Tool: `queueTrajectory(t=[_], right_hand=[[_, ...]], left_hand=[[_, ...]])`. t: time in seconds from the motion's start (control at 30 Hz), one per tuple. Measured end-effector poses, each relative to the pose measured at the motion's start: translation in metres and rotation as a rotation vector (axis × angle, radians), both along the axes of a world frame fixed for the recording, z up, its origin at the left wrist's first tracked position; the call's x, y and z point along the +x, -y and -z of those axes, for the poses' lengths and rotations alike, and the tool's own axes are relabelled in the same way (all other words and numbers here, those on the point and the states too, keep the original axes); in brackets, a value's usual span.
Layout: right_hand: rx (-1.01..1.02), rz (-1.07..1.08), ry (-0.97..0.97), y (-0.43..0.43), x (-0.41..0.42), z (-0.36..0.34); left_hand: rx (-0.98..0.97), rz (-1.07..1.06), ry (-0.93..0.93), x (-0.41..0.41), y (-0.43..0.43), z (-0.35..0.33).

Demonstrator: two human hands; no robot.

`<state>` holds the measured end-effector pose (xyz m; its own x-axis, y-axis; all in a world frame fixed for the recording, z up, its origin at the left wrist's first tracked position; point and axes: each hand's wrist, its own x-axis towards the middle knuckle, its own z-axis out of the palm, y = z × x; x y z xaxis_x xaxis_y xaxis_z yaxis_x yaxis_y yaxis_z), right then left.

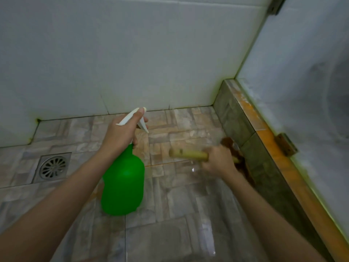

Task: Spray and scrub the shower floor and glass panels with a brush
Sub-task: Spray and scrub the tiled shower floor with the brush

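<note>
My left hand [120,133] grips the white trigger head of a green spray bottle [122,184], held above the wet stone-pattern shower floor [170,205]. Its nozzle points toward the back wall. My right hand [219,160] grips the pale wooden handle of a brush [188,154]. The brush's brown bristles [238,156] are blurred and lie against the floor beside the low tiled kerb [238,125] at the right. The frosted glass panel [302,91] rises from that kerb.
A round metal floor drain [52,167] sits at the left. White wall tiles [132,53] close the back. A rusty hinge bracket [285,144] is fixed at the base of the glass, and a metal clamp [273,6] holds its top corner.
</note>
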<state>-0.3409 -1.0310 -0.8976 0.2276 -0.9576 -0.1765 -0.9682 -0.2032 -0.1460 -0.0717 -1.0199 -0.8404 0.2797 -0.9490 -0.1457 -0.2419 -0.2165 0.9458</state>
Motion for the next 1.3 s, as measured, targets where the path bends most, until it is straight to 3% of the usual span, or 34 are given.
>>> queueTrajectory(t=[0.07,0.2,0.27,0.37,0.67,1.03,1.2,1.3], right_hand=[[-0.022,-0.022,-0.038,-0.016,-0.004,0.004],[-0.056,0.036,0.066,-0.002,0.001,-0.005],[-0.047,-0.01,0.028,-0.037,-0.011,-0.003],[-0.024,-0.035,0.063,-0.094,-0.03,0.005],[-0.177,-0.031,0.159,-0.111,-0.036,0.015],[-0.046,0.053,0.122,-0.112,-0.029,-0.008],[0.041,0.014,0.041,-0.186,-0.053,-0.006],[0.029,0.034,-0.001,-0.173,-0.04,-0.012]], left_hand=[[0.027,0.067,0.029,-0.008,0.001,0.002],[0.073,0.263,0.093,-0.041,-0.003,0.0],[0.11,0.336,0.106,-0.062,-0.004,0.002],[0.167,0.391,0.063,-0.09,-0.003,0.009],[0.163,0.515,0.054,-0.146,-0.019,0.018],[0.203,0.667,0.162,-0.151,-0.03,0.009],[0.221,0.661,0.0,-0.131,-0.044,0.009],[0.214,0.683,0.009,-0.121,-0.057,0.007]])
